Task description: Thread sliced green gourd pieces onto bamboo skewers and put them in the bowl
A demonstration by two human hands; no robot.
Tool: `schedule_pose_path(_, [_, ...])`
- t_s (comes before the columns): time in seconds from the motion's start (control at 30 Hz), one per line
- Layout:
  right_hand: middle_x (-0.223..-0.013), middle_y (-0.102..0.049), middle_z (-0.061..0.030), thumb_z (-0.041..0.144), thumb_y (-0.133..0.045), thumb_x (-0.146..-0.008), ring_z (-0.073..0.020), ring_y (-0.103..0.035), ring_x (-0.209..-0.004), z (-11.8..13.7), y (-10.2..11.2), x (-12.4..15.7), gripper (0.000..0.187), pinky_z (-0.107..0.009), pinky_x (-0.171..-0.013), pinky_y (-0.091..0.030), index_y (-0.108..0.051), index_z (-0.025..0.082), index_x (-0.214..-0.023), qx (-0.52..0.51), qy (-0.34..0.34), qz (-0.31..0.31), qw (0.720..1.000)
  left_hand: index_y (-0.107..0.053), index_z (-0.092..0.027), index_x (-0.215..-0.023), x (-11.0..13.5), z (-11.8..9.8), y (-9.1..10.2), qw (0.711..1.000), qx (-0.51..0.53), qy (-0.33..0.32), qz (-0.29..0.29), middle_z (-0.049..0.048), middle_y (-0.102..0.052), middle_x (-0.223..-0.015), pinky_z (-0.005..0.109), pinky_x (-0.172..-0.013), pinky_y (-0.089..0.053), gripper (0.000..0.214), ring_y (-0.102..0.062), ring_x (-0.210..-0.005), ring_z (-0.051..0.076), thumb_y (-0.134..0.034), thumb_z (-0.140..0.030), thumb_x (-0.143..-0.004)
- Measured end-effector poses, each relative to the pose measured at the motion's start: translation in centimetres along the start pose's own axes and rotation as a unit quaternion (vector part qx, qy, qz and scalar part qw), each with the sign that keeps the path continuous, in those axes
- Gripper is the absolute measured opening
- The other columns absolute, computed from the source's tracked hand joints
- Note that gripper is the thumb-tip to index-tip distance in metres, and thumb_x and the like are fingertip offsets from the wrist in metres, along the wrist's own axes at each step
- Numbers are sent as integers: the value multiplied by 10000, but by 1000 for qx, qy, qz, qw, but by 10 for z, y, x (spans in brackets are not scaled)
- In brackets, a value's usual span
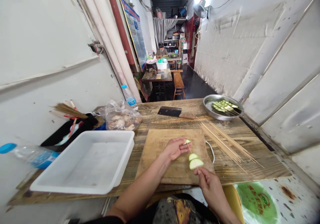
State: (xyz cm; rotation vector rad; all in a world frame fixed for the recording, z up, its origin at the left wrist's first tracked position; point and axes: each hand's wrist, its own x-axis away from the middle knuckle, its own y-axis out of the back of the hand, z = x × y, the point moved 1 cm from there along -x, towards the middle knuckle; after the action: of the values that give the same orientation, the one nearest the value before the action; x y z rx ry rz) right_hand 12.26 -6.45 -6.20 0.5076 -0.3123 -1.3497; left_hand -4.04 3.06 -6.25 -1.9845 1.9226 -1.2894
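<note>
My right hand (208, 181) pinches the lower end of a thin wooden skewer (189, 148) over the cutting board (160, 150). Two pale green-edged vegetable slices (196, 164) are threaded on it, one above the other. At the skewer's upper end, my left hand (176, 148) holds another vegetable slice (186, 141) between its fingers, where the skewer tip meets it. Right of the board lies a spread of loose bamboo skewers (222, 140). Farther back, a metal bowl (208, 112) contains skewered green pieces (222, 105).
A cleaver (170, 112) lies behind the board. To the left are a white plastic tray (82, 164), a bag of mushroom-like pieces (122, 119), a black container of skewers (82, 125) and water bottles (129, 97). A person (161, 51) sits at a far table.
</note>
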Motion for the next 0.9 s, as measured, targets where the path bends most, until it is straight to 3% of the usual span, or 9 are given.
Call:
schedule_pose_path(0.23, [-534, -524, 1, 421, -338, -886, -126, -445, -443, -4, -5, -1, 362, -221, -406, -307, -564, 182, -736, -15, 7, -9, 1000, -610, -76, -889, 1, 0, 5, 1000, 0, 23, -5, 131, -685, -836, 437, -760, -544, 139, -678, -813, 230, -531, -37, -782])
schedule_pose_path(0.63, [-583, -564, -17, 404, -325, -893, -144, -523, -519, -4, -8, -4, 367, -241, -532, -408, -568, 169, -752, 5, 26, -15, 1000, -568, -107, -912, 4, 2, 7, 998, -22, 53, -31, 121, -679, -910, 411, -729, -546, 145, -667, -851, 219, -530, -58, -781])
schedule_pose_path(0.8, [-541, -514, 3, 406, -324, -904, -133, -480, -486, -6, -10, -4, 369, -226, -477, -374, -563, 175, -745, -15, 49, -6, 999, -583, -111, -897, 5, -7, 6, 997, -26, 68, 3, 115, -687, -913, 384, -707, -548, 133, -665, -863, 218, -530, -70, -782])
schedule_pose_path(0.9, [-559, -529, -2, 421, -344, -903, -132, -489, -496, -12, -16, -5, 364, -218, -467, -378, -567, 182, -742, -37, 56, -25, 997, -587, -116, -926, 9, -12, 0, 998, -31, 45, 13, 121, -692, -888, 357, -667, -549, 150, -671, -831, 221, -536, -91, -788])
